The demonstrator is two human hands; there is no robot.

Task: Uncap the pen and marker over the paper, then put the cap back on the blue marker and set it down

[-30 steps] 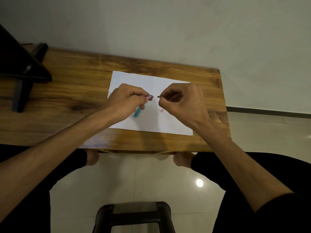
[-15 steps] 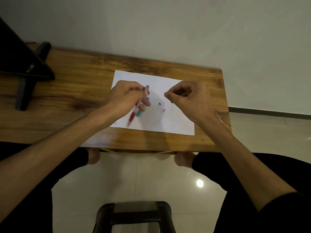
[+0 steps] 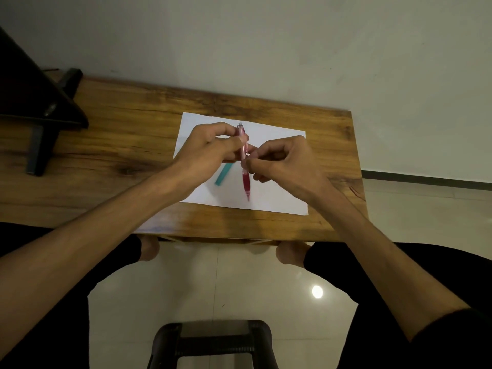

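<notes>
Both hands hover over a white sheet of paper [image 3: 277, 198] on a wooden table [image 3: 127, 145]. My left hand [image 3: 210, 150] grips the upper part of a pink-red mechanical pencil [image 3: 245, 182], held almost upright with its tip pointing toward me. My right hand [image 3: 282, 161] pinches the pencil's middle with thumb and forefinger, the other fingers curled. A small teal case [image 3: 223, 174] lies on the paper under my left hand, partly hidden by it.
A black stand [image 3: 40, 113] sits on the table's far left. A grey wall rises behind the table. My knees and feet show under the table's near edge, and a black stool [image 3: 213, 342] stands on the tiled floor below.
The left hand turned the pencil from sideways to nearly upright. The right hand, which pinched a tiny piece at the pencil's end and then drew away, has come back to the barrel.
</notes>
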